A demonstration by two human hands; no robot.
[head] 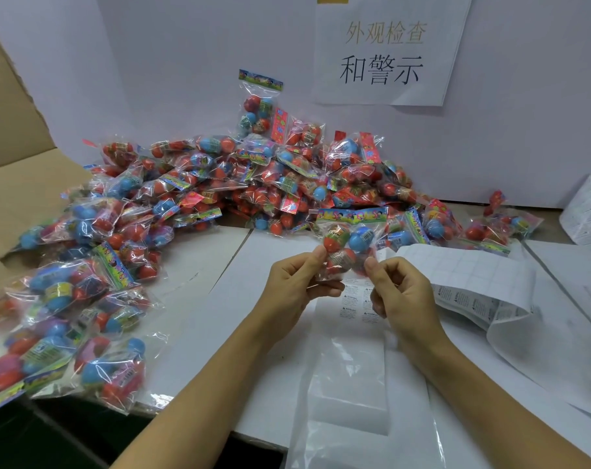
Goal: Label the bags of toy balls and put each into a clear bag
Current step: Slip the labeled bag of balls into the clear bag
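Note:
A small bag of toy balls (350,240), with red and blue balls under a colourful header card, is held up above the white table. My left hand (297,282) pinches its lower left side and my right hand (397,289) pinches its lower right side. Below the hands lies a clear bag (351,401) flat on the table, with small warning labels (356,304) printed or stuck near its top. A label sheet (470,292) with peeled and remaining stickers lies to the right.
A big heap of ball bags (253,184) covers the back of the table, and more ball bags (70,316) spread down the left side. A cardboard sheet (20,184) lies far left. A paper sign (385,52) hangs on the back wall. Another label roll (588,211) sits at the right edge.

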